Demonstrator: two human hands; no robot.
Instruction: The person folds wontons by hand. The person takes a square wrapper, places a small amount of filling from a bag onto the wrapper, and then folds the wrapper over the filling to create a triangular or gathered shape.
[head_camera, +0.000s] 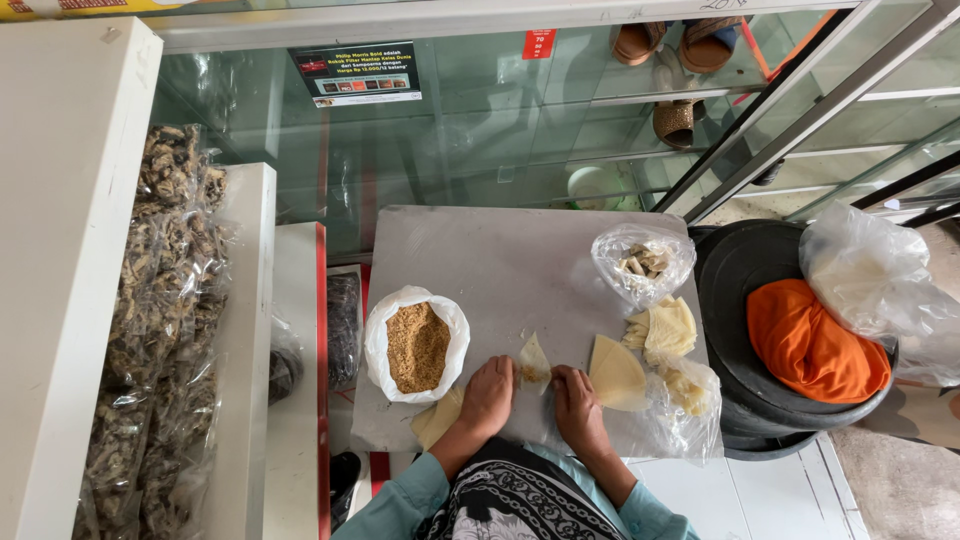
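Observation:
My left hand (487, 397) and my right hand (577, 402) rest on a grey board (500, 260), close together. Between their fingertips lies a pale, folded leaf-like wrapper (534, 360) with brown filling on it; both hands pinch its lower edge. A white bag of brown crumbly filling (417, 345) stands open just left of my left hand. A stack of cream wrappers (616, 374) lies right of my right hand, and more wrappers (437, 418) show under my left wrist.
A clear bag of small rolled pieces (642, 262) sits at the board's far right. A black tub (760, 330) holds an orange cloth (812, 342) and a plastic bag. Bags of dried goods (165, 320) fill the white shelf at left. A glass cabinet (480, 120) stands behind.

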